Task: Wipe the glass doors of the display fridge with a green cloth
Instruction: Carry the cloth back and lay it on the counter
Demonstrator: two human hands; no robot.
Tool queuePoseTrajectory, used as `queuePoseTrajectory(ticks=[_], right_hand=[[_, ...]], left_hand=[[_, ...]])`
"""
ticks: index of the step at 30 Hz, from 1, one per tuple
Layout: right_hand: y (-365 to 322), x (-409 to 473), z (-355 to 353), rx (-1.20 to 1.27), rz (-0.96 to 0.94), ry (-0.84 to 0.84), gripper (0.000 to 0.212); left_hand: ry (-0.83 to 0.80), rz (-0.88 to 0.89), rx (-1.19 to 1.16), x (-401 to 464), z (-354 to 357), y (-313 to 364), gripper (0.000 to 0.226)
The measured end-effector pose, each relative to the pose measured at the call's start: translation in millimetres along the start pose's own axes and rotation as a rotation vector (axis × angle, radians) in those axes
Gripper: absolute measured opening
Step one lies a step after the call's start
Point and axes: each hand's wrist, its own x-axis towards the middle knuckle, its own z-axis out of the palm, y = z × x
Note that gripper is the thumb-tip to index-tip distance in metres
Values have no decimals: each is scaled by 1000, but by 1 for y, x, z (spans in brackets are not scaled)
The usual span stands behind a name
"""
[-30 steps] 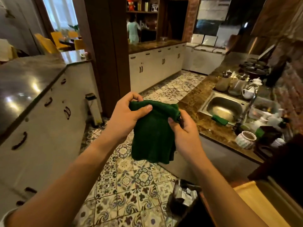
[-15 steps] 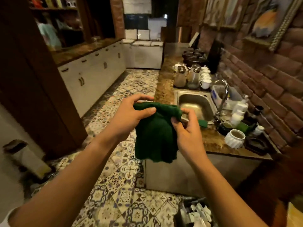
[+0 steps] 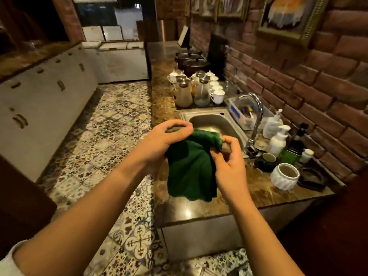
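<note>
A dark green cloth [image 3: 190,168] hangs in front of me, above the near edge of a brown marble counter [image 3: 253,188]. My left hand [image 3: 161,142] pinches its top left corner between thumb and fingers. My right hand [image 3: 229,162] grips its top right edge. The cloth droops down between the two hands. No display fridge with glass doors can be made out with certainty; white chest units [image 3: 121,60] stand at the far end of the room.
A steel sink [image 3: 213,120] with a curved tap [image 3: 256,116] lies just behind the cloth. Jugs and white cups [image 3: 199,90], soap bottles [image 3: 277,140] and a white ribbed pot [image 3: 284,176] crowd the counter. White cabinets [image 3: 45,104] line the left, across a patterned tile floor [image 3: 111,128].
The view has swung right, from the left cabinets and aisle to the sink counter and brick wall. Both hands keep hold of the green cloth, which now hangs over the counter.
</note>
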Motion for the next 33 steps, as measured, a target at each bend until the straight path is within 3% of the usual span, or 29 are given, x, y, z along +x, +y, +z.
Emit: queuePoseTrajectory(ticks=[5,10,16,21,29,33], right_hand=[[37,81,31,-108,-49,83,35],[64,134,55,-185,-64,119,17],[82,163,75,-219,-38,161,22],[101,177,92,-325,-38,293,27],[125,193,138,-510,32,576,38],[139,196,156,-618,79,678,30]], left_hand=[[-67,-395,-180,104,-38,-4,40],[-233,-547,35,176,-66,-7,21],[-424,-493,100,231,-80,-26,33],[-427,-331,252,274,-91,-54,26],[-510,-301,109,338,-125,-95,21],[-497,-280,39,381,-148,-102,25]])
